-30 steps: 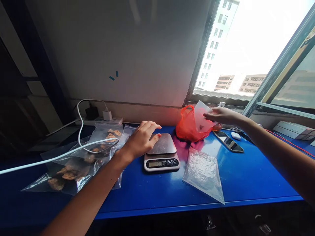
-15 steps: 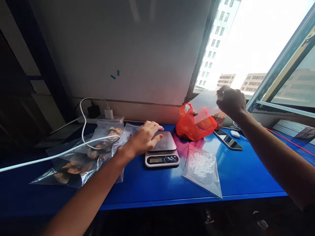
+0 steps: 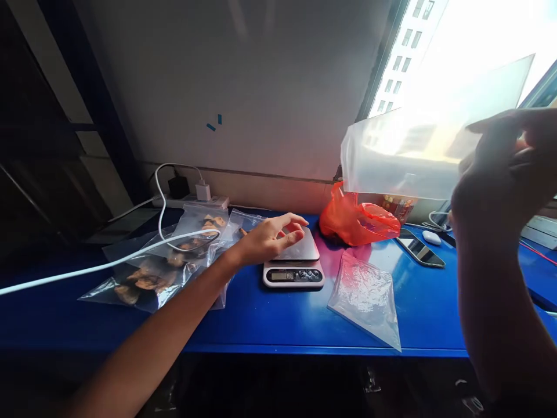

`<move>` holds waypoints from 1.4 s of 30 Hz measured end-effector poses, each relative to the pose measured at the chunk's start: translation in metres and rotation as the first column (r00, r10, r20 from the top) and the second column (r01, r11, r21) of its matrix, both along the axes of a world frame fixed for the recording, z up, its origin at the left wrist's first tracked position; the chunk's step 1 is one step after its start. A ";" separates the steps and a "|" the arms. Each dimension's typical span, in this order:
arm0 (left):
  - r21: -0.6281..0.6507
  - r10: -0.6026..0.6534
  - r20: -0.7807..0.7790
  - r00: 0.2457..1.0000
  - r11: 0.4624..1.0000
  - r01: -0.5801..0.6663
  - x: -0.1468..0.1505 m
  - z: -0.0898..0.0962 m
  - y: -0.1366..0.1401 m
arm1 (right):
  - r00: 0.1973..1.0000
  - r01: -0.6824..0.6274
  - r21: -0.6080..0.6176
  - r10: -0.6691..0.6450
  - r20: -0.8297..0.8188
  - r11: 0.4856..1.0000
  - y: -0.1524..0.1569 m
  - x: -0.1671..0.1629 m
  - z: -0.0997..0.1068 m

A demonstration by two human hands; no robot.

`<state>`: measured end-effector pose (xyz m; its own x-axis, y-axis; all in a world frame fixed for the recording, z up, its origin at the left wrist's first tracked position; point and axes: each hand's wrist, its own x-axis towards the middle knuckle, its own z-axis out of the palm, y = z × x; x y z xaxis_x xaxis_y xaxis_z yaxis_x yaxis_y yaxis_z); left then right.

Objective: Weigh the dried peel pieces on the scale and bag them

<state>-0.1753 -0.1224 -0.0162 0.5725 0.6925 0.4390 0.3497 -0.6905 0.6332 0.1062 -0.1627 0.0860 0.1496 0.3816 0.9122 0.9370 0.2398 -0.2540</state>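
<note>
My left hand (image 3: pixel 275 237) hovers over the left side of the kitchen scale (image 3: pixel 293 275), thumb apart from loosely bent fingers, with nothing in it. At the upper right, my right hand (image 3: pixel 496 159) grips a clear plastic bag (image 3: pixel 404 157), which stretches flat to the left in front of the window. Just below that bag sits an orange-red plastic bag (image 3: pixel 348 217), its mouth loosely open. A stack of clear plastic bags (image 3: pixel 368 299) lies right of the scale. To the left of my left hand, several zip bags (image 3: pixel 150 281) contain brown dried pieces.
A white cable (image 3: pixel 108 264) crosses over the filled zip bags from the left. Chargers are plugged into a power strip (image 3: pixel 217 202) against the wall. A phone (image 3: pixel 420 248) and a white earbud case (image 3: pixel 431 237) lie on the blue table (image 3: pixel 270 331) at the right.
My right hand has risen and come right and closer, lifting the clear bag away from the orange-red bag. My left hand stays over the scale, fingers slightly more bent. The view has shifted slightly.
</note>
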 end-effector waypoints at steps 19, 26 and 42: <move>-0.597 0.052 0.396 0.917 0.773 0.214 0.000 0.005 0.001 | 0.141 -0.973 -0.026 0.500 -0.854 0.229 0.053 -0.041 -0.114; -0.555 0.129 0.220 0.967 0.832 0.015 0.007 0.003 0.000 | 0.126 -0.978 -0.007 0.558 -0.820 0.210 0.050 -0.048 -0.119; -0.269 0.233 0.045 0.971 0.939 -0.213 0.001 0.005 0.000 | 0.233 -0.941 -0.011 0.622 -0.748 0.339 0.051 -0.051 -0.124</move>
<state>-0.1741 -0.1220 -0.0108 0.3624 0.8944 0.2620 0.4207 -0.4079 0.8103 0.0548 -0.1116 -0.0379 -0.0988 0.8662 0.4898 -0.0698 0.4850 -0.8717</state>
